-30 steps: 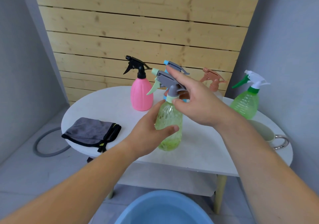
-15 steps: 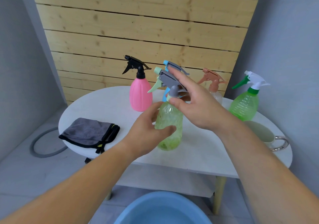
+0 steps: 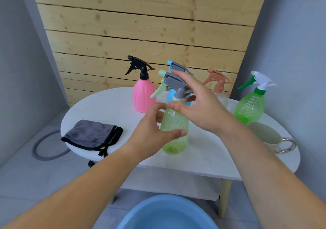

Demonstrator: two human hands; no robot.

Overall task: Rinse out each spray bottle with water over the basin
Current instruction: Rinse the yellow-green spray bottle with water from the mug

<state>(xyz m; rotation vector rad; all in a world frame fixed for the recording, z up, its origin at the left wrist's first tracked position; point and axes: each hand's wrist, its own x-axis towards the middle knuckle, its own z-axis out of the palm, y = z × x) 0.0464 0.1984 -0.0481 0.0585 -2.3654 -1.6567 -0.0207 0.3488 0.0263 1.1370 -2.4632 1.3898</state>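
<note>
A light green spray bottle (image 3: 174, 122) with a grey head and pale green trigger stands upright on the white oval table (image 3: 114, 108). My left hand (image 3: 151, 131) curls around its left side, thumb across the front. My right hand (image 3: 199, 103) hovers at the spray head with fingers spread, its thumb touching the bottle just below the neck. A blue basin (image 3: 167, 214) holding water sits on the floor below the table's front edge. Behind stand a pink bottle (image 3: 142, 96), a blue bottle (image 3: 170, 94) that is mostly hidden, a clear bottle with a peach head (image 3: 220, 87) and a bright green bottle (image 3: 250, 107).
A folded grey cloth (image 3: 91, 133) lies on the table's left part. A pale cup (image 3: 264, 135) with a metal handle rests near the right edge. A grey hose loop (image 3: 44, 151) lies on the floor at left. Wooden slats back the table.
My right hand's fingers have spread and lifted off the spray head, and its thumb slid left along the neck. My left hand stays on the bottle, which has not moved.
</note>
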